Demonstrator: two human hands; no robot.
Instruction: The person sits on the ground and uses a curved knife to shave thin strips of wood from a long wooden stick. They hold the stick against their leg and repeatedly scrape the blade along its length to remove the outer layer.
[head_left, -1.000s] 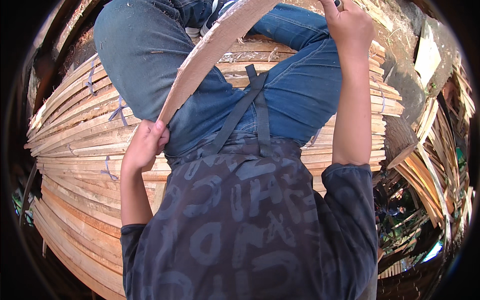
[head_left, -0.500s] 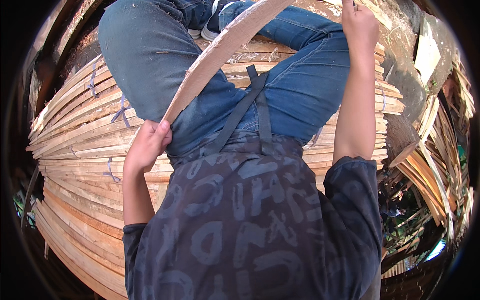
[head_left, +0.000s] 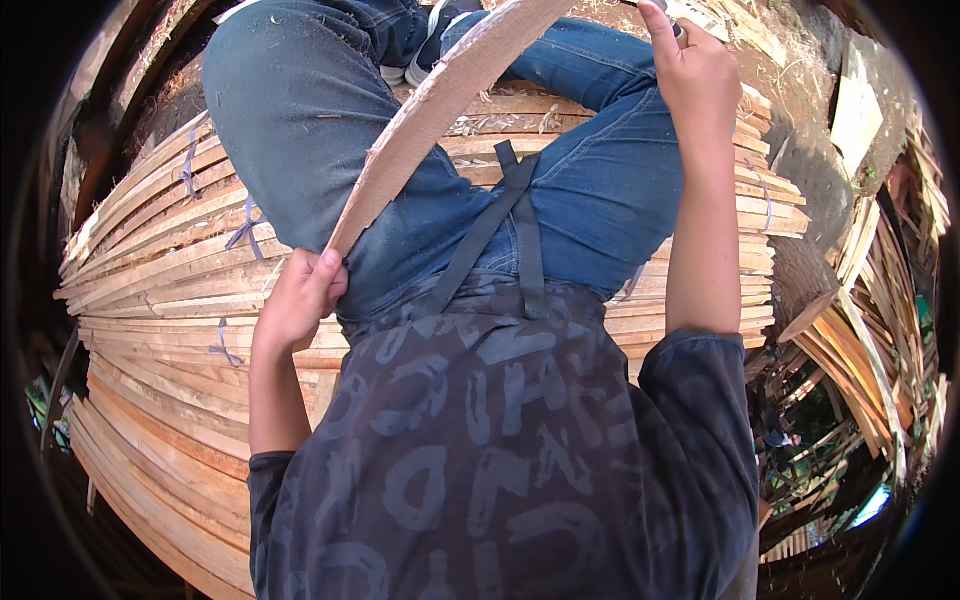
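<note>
A long, pale wooden slat (head_left: 430, 115) with a rough edge slants from my left hip up past the top of the view. My left hand (head_left: 305, 295) is closed round its lower end, thumb on top. Up at the right, beside my knee, my right hand (head_left: 700, 75) is closed on a tool handle (head_left: 681, 36), with the thumb stretched along it. Most of that tool is hidden by the hand or cut off by the view's edge, so its kind does not show. The slat runs above my left thigh in blue jeans.
I sit on stacked bundles of wooden slats (head_left: 170, 350), tied with purplish strips (head_left: 245, 230). Wood shavings (head_left: 500, 122) lie between my legs. At the right are a cut log (head_left: 805, 310) and a heap of loose thin strips (head_left: 860, 370).
My right hand has come lower and slightly left, closer to the body, bringing the tool handle into sight. The slat and my left hand have barely shifted.
</note>
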